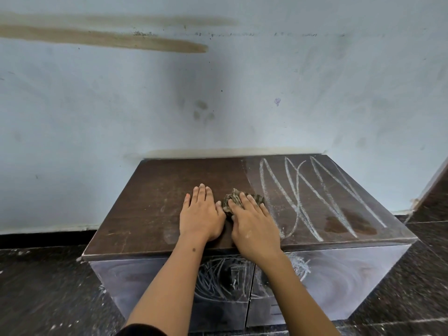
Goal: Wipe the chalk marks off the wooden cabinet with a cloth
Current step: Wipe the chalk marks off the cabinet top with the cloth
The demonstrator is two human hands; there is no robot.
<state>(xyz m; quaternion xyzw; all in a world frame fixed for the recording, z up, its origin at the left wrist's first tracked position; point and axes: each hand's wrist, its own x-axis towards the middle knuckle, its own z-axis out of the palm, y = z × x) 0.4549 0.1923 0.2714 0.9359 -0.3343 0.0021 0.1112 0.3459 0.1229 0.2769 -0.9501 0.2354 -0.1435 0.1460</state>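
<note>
A low dark wooden cabinet (150, 204) stands against the wall. White chalk marks (312, 195) loop across the right half of its top, and the left half is dark and bare. My left hand (200, 214) lies flat on the top near the middle, fingers straight. Beside it my right hand (254, 221) presses a crumpled brown patterned cloth (234, 197) onto the wood at the left edge of the chalk marks; most of the cloth is hidden under the fingers. More chalk scribbles (218, 277) cover the cabinet's front doors.
A stained pale blue wall (218, 93) rises right behind the cabinet. Dark speckled floor (48, 287) with white dust surrounds it. A dark wooden edge (434, 180) stands at the far right. Two damp-looking patches (349, 221) show on the top's right front.
</note>
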